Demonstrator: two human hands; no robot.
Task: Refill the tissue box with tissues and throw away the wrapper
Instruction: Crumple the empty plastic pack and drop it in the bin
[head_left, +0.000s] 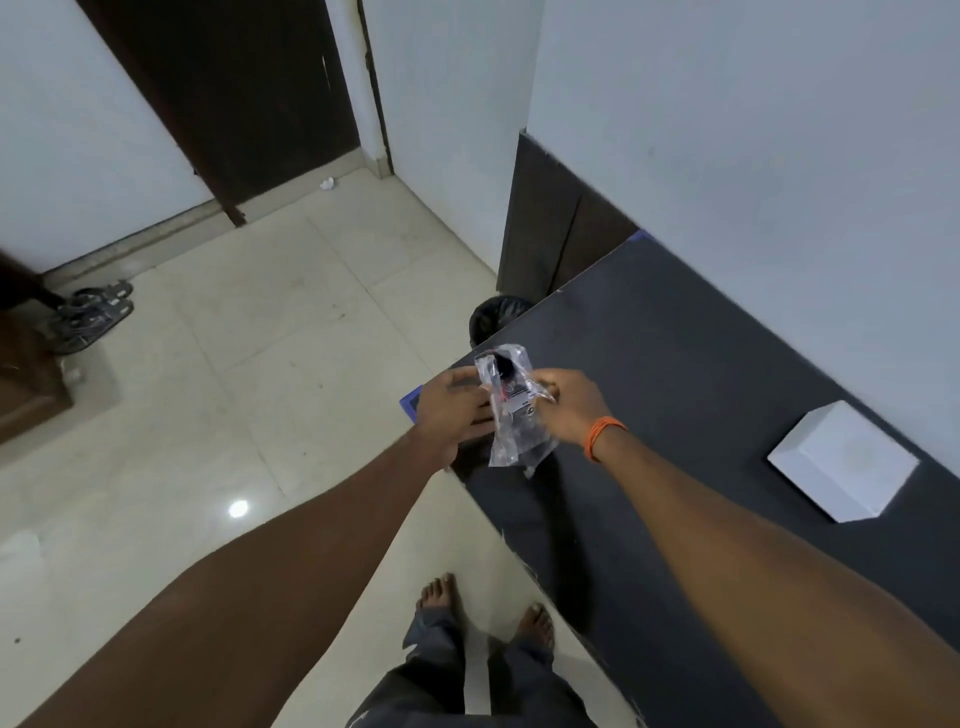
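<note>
Wrapper held over the desk corner, bin just beyond

Our left hand (453, 410) fingers curl against one edge of the clear wrapper (514, 410), our right hand (563, 402) fingers pinch the other, above the dark desk (701, 374). Limp and crinkled, it could slip or drift past the black bin (493, 317) if dropped from here. The white tissue box (841, 460) sits well apart, right.

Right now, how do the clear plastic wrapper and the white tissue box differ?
The wrapper is transparent, crumpled and held up by both the left hand and right hand; the tissue box is opaque white, rigid and rests untouched on the dark table. Both sit over that table.
</note>
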